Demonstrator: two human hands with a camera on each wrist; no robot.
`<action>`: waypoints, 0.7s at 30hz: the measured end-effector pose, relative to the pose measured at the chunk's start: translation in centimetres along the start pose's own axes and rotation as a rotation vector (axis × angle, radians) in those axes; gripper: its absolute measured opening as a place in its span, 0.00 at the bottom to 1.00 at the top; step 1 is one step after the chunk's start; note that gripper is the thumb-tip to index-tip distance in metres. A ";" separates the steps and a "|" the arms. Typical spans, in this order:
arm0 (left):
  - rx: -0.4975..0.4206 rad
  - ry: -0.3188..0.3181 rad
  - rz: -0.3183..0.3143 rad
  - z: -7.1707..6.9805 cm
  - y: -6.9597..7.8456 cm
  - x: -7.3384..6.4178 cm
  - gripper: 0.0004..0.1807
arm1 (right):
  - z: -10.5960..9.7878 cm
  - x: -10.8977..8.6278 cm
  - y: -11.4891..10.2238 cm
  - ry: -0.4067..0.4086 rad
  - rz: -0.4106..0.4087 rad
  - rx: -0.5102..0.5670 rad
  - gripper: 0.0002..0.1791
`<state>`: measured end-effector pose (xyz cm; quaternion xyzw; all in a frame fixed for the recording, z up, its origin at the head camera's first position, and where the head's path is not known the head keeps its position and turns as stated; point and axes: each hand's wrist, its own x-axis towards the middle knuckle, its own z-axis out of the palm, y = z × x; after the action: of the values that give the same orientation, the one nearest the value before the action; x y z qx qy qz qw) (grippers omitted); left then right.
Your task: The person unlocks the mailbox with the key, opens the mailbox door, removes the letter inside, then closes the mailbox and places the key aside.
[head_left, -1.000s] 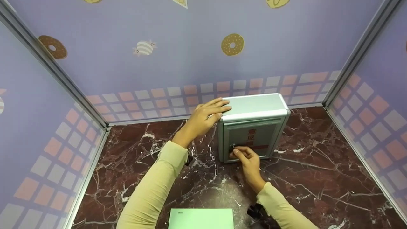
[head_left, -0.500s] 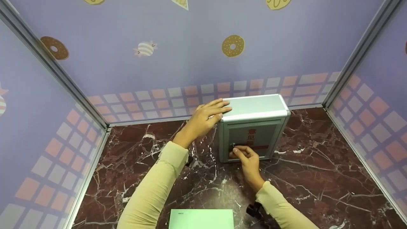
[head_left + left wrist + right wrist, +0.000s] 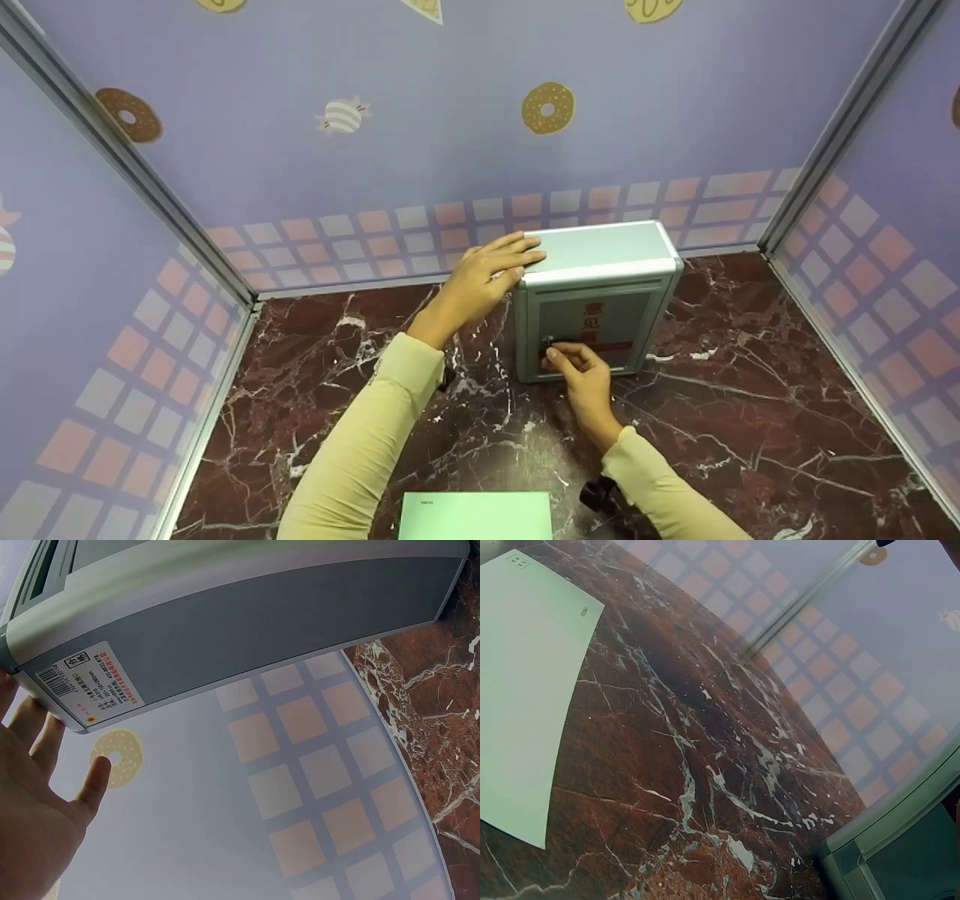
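A silver-grey metal suggestion box [image 3: 600, 247] with red characters on its front door stands upright on the table. My left hand [image 3: 484, 274] rests with fingers spread over its upper left edge. In the left wrist view that hand [image 3: 37, 802] is at the box's top corner, beside a side wall [image 3: 262, 630] with a printed label [image 3: 90, 682]. On the door is a small shiny lock [image 3: 549, 341]. Thumb and forefinger of my right hand [image 3: 586, 375] pinch a small key there, mostly hidden by the fingertips. The right wrist view shows a box corner [image 3: 847, 862], not the lock.
A pale green flat box or board [image 3: 476, 517] lies at the table's front edge, between the forearms. The dark red marbled table [image 3: 315, 420] is enclosed by a patterned back wall [image 3: 420, 165] and side panels with metal frames [image 3: 832, 135].
The right fingertips have shifted very slightly at the lock. The left hand and the box stay in place.
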<state>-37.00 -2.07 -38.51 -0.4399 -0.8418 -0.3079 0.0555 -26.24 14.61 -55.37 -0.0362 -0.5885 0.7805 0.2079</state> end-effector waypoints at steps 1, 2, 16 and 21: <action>0.001 0.001 0.000 0.0 0.0 0.0 0.22 | 0.0 0.0 0.0 0.002 -0.001 0.000 0.12; 0.002 0.001 0.000 0.0 0.0 0.0 0.22 | 0.0 0.0 0.0 0.005 -0.002 -0.001 0.12; 0.005 -0.007 0.001 0.1 -0.2 0.0 0.22 | 1.2 -0.9 -3.7 0.038 -0.053 -0.161 0.14; 0.016 -0.009 -0.004 0.0 -0.1 0.1 0.22 | 1.3 -0.9 -3.8 0.034 -0.069 -0.167 0.13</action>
<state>-37.15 -2.02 -38.54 -0.4392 -0.8453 -0.2992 0.0546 -24.73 13.99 -51.59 -0.0462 -0.6490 0.7202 0.2408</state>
